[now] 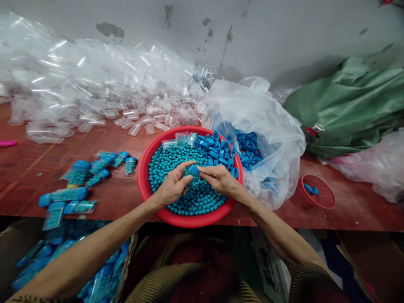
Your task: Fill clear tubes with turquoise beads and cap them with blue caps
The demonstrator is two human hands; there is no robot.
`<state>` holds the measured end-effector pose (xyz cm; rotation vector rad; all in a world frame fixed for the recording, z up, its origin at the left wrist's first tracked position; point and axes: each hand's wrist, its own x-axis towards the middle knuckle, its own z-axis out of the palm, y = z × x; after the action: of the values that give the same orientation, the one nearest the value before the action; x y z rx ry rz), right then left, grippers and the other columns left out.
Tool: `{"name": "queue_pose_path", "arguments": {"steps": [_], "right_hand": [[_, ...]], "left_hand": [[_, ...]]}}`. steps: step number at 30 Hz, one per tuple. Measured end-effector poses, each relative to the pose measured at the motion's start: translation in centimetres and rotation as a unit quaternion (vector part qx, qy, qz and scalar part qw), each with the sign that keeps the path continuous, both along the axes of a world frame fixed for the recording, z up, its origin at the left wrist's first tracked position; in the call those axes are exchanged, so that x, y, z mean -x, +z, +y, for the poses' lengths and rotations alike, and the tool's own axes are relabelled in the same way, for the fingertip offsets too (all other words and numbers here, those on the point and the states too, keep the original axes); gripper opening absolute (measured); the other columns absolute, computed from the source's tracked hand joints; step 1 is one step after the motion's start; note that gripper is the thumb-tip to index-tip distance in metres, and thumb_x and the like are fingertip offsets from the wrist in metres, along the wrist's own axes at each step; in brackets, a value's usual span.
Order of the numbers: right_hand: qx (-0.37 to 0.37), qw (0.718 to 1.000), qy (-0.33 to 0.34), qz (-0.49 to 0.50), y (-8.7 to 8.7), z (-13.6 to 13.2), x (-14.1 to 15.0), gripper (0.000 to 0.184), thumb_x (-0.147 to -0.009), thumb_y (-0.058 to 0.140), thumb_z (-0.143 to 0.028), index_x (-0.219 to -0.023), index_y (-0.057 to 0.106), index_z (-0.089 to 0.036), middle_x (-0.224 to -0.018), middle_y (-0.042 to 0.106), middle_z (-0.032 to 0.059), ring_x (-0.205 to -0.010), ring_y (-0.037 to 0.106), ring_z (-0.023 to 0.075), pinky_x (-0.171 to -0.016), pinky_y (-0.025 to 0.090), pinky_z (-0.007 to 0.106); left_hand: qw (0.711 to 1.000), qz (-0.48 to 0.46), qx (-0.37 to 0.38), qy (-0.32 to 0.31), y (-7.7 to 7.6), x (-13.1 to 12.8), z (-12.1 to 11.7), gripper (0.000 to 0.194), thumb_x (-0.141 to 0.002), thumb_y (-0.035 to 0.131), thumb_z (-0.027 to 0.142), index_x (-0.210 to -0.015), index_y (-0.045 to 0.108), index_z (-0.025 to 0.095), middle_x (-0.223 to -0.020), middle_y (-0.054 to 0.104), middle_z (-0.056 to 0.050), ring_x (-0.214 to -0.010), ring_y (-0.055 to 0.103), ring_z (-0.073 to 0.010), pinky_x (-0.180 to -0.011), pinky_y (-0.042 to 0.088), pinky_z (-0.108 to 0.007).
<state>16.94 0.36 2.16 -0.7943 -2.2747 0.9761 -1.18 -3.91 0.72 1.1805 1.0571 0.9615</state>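
Over the red basin my left hand is closed around a small clear plastic bottle with teal beads inside. A blue cap sits at the bottle's right end, pinched by the fingertips of my right hand. Whether the cap is fully seated I cannot tell. Teal beads fill most of the basin. Loose blue caps are heaped at its right rear, and a few clear bottles without caps lie on the beads at the back.
Clear bottles are piled along the wall. Capped, bead-filled bottles lie at left, with more in a box below the table edge. A plastic bag of blue caps, a small red basket and a green sack are at right.
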Motion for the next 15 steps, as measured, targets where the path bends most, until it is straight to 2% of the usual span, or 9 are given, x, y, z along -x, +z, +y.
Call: {"name": "queue_pose_path", "arguments": {"steps": [4, 7, 11, 13, 15], "right_hand": [[-0.072, 0.997, -0.009, -0.015, -1.0, -0.3, 0.5, 0.026, -0.091, 0.043, -0.023, -0.090, 0.066, -0.012, -0.062, 0.050, -0.0009, -0.056, 0.044, 0.0089, -0.057, 0.036, 0.020], [-0.050, 0.998, -0.017, -0.016, -1.2, -0.2, 0.9, 0.027, -0.091, 0.042, -0.024, -0.088, 0.066, -0.012, -0.063, 0.054, 0.0003, -0.058, 0.048, 0.0106, -0.060, 0.040, 0.022], [0.067, 0.997, -0.021, 0.014, -0.5, 0.4, 0.7, 0.024, -0.086, 0.049, -0.024, -0.101, 0.066, -0.016, -0.081, 0.063, 0.0028, -0.072, 0.057, 0.0133, -0.070, 0.046, 0.027], [0.165, 0.985, -0.015, 0.045, -0.2, 0.8, 0.3, 0.032, -0.082, 0.053, -0.024, -0.111, 0.063, -0.017, -0.090, 0.063, 0.0037, -0.072, 0.058, 0.0130, -0.065, 0.049, 0.027], [0.246, 0.964, -0.041, 0.088, -0.1, 1.1, -0.1, 0.041, -0.078, 0.056, -0.025, -0.118, 0.058, -0.017, -0.092, 0.062, 0.0037, -0.067, 0.058, 0.0118, -0.056, 0.050, 0.025]], "left_hand": [[0.998, 0.052, -0.030, 0.008, -0.3, 0.2, 0.1, 0.035, -0.081, 0.054, 0.029, -0.115, 0.050, 0.020, -0.067, 0.048, 0.005, -0.045, 0.038, -0.0036, -0.040, 0.032, -0.017], [0.999, 0.037, -0.002, 0.010, 0.0, 0.2, 0.4, 0.034, -0.079, 0.055, 0.032, -0.110, 0.049, 0.019, -0.061, 0.045, 0.007, -0.040, 0.036, -0.0033, -0.037, 0.031, -0.016], [0.999, 0.008, 0.044, 0.010, 0.7, 0.4, 0.8, 0.041, -0.079, 0.055, 0.039, -0.114, 0.042, 0.020, -0.059, 0.047, 0.008, -0.037, 0.043, -0.0050, -0.035, 0.032, -0.017], [0.999, 0.010, 0.038, -0.005, 0.7, 0.7, 0.8, 0.043, -0.079, 0.056, 0.041, -0.115, 0.041, 0.020, -0.064, 0.052, 0.006, -0.040, 0.049, -0.0064, -0.036, 0.034, -0.017], [0.999, 0.014, 0.029, -0.028, 0.6, 0.9, 0.8, 0.044, -0.079, 0.055, 0.041, -0.115, 0.040, 0.020, -0.067, 0.054, 0.006, -0.041, 0.052, -0.0073, -0.037, 0.035, -0.017]]}}
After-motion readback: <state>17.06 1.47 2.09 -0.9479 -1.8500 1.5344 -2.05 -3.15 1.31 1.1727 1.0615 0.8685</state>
